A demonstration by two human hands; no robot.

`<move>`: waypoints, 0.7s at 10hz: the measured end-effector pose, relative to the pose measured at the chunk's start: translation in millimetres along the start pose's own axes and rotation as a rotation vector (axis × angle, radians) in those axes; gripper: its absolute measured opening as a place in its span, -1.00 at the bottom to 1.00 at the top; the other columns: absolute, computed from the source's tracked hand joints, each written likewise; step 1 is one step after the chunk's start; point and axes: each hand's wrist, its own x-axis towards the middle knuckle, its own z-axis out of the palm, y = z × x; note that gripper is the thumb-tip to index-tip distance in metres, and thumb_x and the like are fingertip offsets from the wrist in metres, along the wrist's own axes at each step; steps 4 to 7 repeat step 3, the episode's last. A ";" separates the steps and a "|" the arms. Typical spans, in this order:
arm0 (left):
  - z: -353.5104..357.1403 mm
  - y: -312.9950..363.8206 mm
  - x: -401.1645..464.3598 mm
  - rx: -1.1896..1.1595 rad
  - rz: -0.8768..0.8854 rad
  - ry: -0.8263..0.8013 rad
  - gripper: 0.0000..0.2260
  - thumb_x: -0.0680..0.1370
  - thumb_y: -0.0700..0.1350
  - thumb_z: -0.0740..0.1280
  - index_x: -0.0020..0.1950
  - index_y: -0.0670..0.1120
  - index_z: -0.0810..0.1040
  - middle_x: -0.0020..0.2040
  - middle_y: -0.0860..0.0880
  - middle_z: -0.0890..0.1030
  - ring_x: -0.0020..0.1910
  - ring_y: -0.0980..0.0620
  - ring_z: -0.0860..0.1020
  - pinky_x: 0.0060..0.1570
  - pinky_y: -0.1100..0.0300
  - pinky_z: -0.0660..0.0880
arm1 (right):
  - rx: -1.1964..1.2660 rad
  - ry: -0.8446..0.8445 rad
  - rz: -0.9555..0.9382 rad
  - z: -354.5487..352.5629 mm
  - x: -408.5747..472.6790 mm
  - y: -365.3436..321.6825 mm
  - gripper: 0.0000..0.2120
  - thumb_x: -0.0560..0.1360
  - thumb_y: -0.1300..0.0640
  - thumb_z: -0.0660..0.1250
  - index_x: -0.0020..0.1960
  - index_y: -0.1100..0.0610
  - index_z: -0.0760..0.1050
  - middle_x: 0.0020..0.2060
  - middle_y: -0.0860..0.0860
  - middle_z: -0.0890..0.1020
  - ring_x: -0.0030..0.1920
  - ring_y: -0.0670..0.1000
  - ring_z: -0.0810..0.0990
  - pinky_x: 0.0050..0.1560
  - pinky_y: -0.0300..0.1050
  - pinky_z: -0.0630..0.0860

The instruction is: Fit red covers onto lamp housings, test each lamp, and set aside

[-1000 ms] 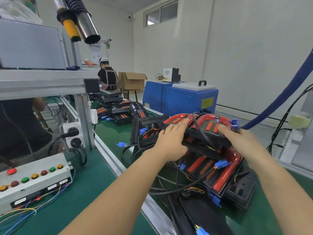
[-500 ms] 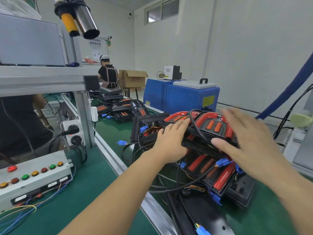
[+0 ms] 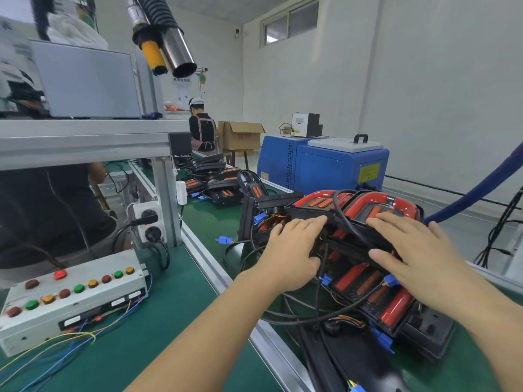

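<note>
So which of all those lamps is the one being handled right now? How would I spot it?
Start at the big blue machine on the right side of the room. On the green belt just in front of it is a heap of lamps; the top lamp is the one. Unlike the lamps farther along the belt, both the left hand and right hand rest on it, and a black cable loops across its red cover.

Bright even indoor light is filling the room; glare is showing on the glossy red plastic lamp cover (image 3: 376, 200) beyond the right hand (image 3: 418, 256); wide-angle edges are bending, corners blurring.
</note>
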 end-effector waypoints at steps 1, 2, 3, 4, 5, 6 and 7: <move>-4.9 -2.0 -21.7 -0.083 0.004 0.085 -0.44 0.57 -0.18 0.25 0.54 0.03 0.17 0.51 0.08 0.26 0.49 0.09 0.16 0.48 0.07 0.06 | -0.016 -0.011 0.001 -1.4 0.7 -1.5 -0.45 0.61 -0.17 0.08 0.56 -0.12 0.06 0.55 -0.16 0.12 0.55 -0.07 0.07 0.52 0.10 -0.06; -11.2 -6.4 -54.7 -0.176 -0.001 0.150 -0.52 0.57 -0.22 0.24 0.48 0.04 0.31 0.44 0.14 0.35 0.40 0.20 0.27 0.37 0.30 0.21 | -0.024 0.003 0.000 2.0 1.1 -2.9 -0.44 0.61 -0.17 0.09 0.56 -0.10 0.07 0.55 -0.16 0.12 0.55 -0.07 0.07 0.52 0.12 -0.08; -9.1 -14.6 -93.5 -0.177 -0.018 0.185 -0.59 0.56 -0.26 0.23 0.37 0.05 0.46 0.34 0.20 0.45 0.30 0.35 0.25 0.18 0.65 0.07 | -0.069 0.014 -0.002 2.5 0.1 -5.2 -0.42 0.60 -0.16 0.11 0.57 -0.08 0.07 0.55 -0.14 0.12 0.55 -0.07 0.04 0.52 0.12 -0.11; -9.1 -14.6 -93.5 -0.177 -0.018 0.185 -0.59 0.56 -0.26 0.23 0.37 0.05 0.46 0.34 0.20 0.45 0.30 0.35 0.25 0.18 0.65 0.07 | -0.069 0.014 -0.002 2.5 0.1 -5.2 -0.42 0.60 -0.16 0.11 0.57 -0.08 0.07 0.55 -0.14 0.12 0.55 -0.07 0.04 0.52 0.12 -0.11; -9.1 -14.6 -93.5 -0.177 -0.018 0.185 -0.59 0.56 -0.26 0.23 0.37 0.05 0.46 0.34 0.20 0.45 0.30 0.35 0.25 0.18 0.65 0.07 | -0.069 0.014 -0.002 2.5 0.1 -5.2 -0.42 0.60 -0.16 0.11 0.57 -0.08 0.07 0.55 -0.14 0.12 0.55 -0.07 0.04 0.52 0.12 -0.11; -9.1 -14.6 -93.5 -0.177 -0.018 0.185 -0.59 0.56 -0.26 0.23 0.37 0.05 0.46 0.34 0.20 0.45 0.30 0.35 0.25 0.18 0.65 0.07 | -0.069 0.014 -0.002 2.5 0.1 -5.2 -0.42 0.60 -0.16 0.11 0.57 -0.08 0.07 0.55 -0.14 0.12 0.55 -0.07 0.04 0.52 0.12 -0.11; -9.1 -14.6 -93.5 -0.177 -0.018 0.185 -0.59 0.56 -0.26 0.23 0.37 0.05 0.46 0.34 0.20 0.45 0.30 0.35 0.25 0.18 0.65 0.07 | -0.069 0.014 -0.002 2.5 0.1 -5.2 -0.42 0.60 -0.16 0.11 0.57 -0.08 0.07 0.55 -0.14 0.12 0.55 -0.07 0.04 0.52 0.12 -0.11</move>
